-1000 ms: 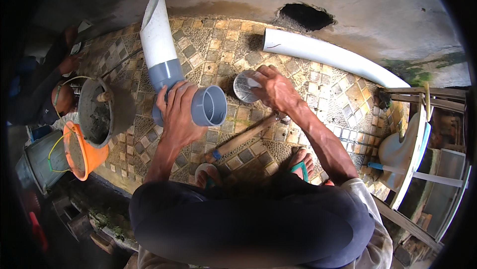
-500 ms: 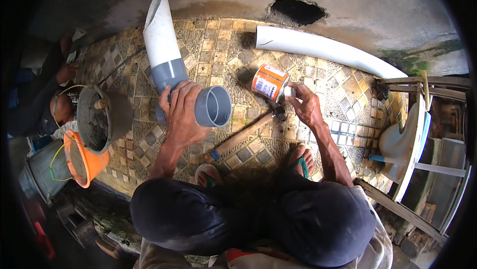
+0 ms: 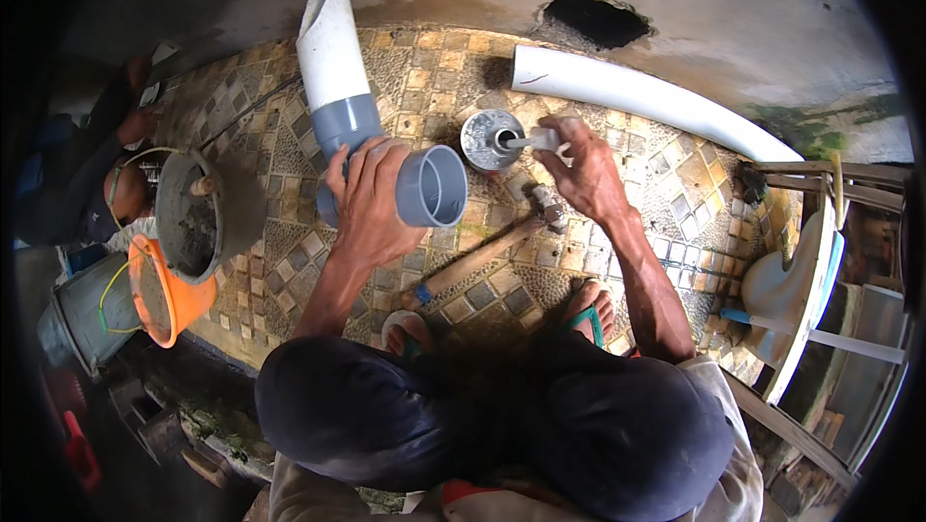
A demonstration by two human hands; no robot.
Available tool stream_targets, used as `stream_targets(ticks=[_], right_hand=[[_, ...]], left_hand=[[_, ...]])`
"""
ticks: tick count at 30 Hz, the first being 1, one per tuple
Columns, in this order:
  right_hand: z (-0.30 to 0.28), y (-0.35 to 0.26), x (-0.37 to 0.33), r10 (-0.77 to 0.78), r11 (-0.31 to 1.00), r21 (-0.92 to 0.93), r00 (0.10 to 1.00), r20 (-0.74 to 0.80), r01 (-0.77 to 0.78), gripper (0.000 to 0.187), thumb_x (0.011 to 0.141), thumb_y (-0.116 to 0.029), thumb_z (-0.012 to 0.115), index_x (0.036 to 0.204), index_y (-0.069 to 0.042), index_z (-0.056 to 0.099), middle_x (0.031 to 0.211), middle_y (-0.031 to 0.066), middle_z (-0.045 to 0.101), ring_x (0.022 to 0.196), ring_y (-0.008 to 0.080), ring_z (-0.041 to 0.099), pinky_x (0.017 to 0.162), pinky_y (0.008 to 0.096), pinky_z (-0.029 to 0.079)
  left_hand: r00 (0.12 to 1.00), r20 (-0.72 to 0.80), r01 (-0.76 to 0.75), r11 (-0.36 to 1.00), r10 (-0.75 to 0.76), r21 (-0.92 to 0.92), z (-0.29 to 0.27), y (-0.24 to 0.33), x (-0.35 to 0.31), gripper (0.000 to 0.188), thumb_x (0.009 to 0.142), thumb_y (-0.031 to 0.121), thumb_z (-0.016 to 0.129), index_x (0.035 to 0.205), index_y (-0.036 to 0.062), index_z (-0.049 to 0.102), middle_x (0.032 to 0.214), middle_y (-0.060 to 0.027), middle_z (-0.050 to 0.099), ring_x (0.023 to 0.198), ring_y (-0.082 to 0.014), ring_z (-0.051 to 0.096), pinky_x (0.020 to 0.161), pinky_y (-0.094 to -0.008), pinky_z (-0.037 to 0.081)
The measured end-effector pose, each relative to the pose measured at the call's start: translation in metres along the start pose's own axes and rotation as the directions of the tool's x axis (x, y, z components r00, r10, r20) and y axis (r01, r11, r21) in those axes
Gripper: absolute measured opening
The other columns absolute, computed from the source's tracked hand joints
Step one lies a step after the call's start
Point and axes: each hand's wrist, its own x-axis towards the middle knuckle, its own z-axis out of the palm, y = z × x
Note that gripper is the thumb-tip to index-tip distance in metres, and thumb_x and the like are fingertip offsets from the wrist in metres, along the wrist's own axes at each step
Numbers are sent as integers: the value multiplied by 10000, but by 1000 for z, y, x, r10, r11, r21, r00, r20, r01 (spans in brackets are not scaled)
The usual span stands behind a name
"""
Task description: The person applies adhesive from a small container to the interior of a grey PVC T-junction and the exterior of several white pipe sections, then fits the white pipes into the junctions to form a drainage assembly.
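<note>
My left hand (image 3: 371, 202) is wrapped round a grey pipe tee (image 3: 413, 192), whose open end faces right. A short white pipe (image 3: 333, 44) with a slanted cut end sits in the tee's far socket. To the right stands a round metal can (image 3: 478, 128), upright on the tiles with its top hole uncovered. Between the fingers of my right hand (image 3: 590, 170) is a pale applicator cap (image 3: 546, 139), its stem reaching over the can's opening. Whether the tip is inside the hole is hard to see. A wooden-handled hammer (image 3: 482, 257) lies below the can.
A long white pipe (image 3: 646, 97) lies along the wall under a dark hole (image 3: 598, 20). At left are a grey bucket (image 3: 188, 233), an orange bucket (image 3: 174, 300) and another person (image 3: 82, 160). A wooden frame (image 3: 805, 300) stands at right.
The can, tilted and hanging by its cap from my right hand before, now stands upright on the floor. The cap has come off, showing the stem. My left hand still holds the tee.
</note>
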Motion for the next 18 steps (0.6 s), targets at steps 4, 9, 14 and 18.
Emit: stream_targets(ticks=[4, 9, 14, 18], right_hand=[[-11, -5, -10, 335, 868, 395, 942, -14, -302, 448, 988, -165, 752, 1406, -74, 621, 1256, 246, 710, 1082, 347, 746, 883, 435, 680], [-21, -17, -39, 358, 724, 656, 929, -95, -212, 431, 998, -167, 760, 1394, -36, 649, 1124, 170, 774, 916, 195, 718, 741, 352, 600], [7, -75, -49, 249, 706, 682, 968, 12, -190, 298, 993, -117, 763, 1245, 16, 675, 1036, 135, 784, 947, 185, 757, 834, 307, 647], [31, -91, -32, 323, 565, 767, 937, 131, -302, 285, 1010, -141, 768, 1232, 17, 683, 983, 78, 768, 839, 150, 725, 765, 291, 609]], left_hand=[[1000, -23, 1, 1000, -1, -15, 2, -2, 0, 898, 639, 222, 896, 1426, 61, 497, 1374, -150, 590, 1364, -350, 535, 1221, -568, 194], [999, -52, -6, 999, 4, -40, 8, -3, 3, 917, 626, 243, 912, 1423, 64, 495, 1349, -144, 594, 1343, -349, 544, 1208, -565, 205], [999, -46, -27, 1000, 27, -13, 9, 1, 2, 923, 631, 289, 934, 1417, 62, 506, 1339, -145, 596, 1345, -342, 545, 1202, -577, 216], [998, -48, -35, 999, 35, -1, 9, 6, 2, 917, 646, 315, 936, 1416, 55, 510, 1354, -146, 596, 1347, -340, 545, 1201, -581, 220]])
